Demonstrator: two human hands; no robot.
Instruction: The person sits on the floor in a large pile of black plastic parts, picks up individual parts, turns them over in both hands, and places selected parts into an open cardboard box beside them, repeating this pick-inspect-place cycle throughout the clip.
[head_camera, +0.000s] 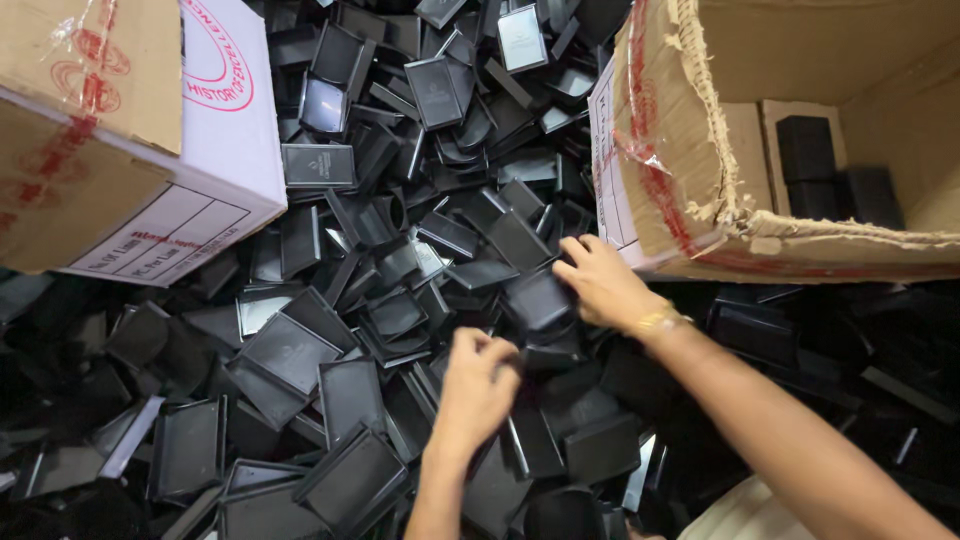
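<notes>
reaching into the middle of the frame, the right hand (600, 283) lies flat on a black plastic tray (537, 300). its fingers (572, 262) are spread a little and press on the top edge of that tray. a gold bracelet (658, 320) sits on the wrist, and the bare arm runs down to the lower right corner of the frame.

just below and to the left, the left hand (475, 385) is curled, with its fingers bent in around the edge of another black tray piece (545, 352). i cannot tell if it grips the piece all the way or only touches it. the two hands are near each other but not touching.

all around the hands is a big heap of black trays (330, 380), small flat plastic ones with low rims. they lie on top of each other, tilted every way. some near the top of the frame shine a little.

in the upper right of the frame is a torn brown cardboard box (690, 150), open, with red tape along its edge. inside it stand a few black blocks (808, 165), stacked neatly. the right hand is just beside this box's lower corner.

in the upper left of the frame is a white and brown carton (150, 130) with red printing, resting on the heap.
</notes>
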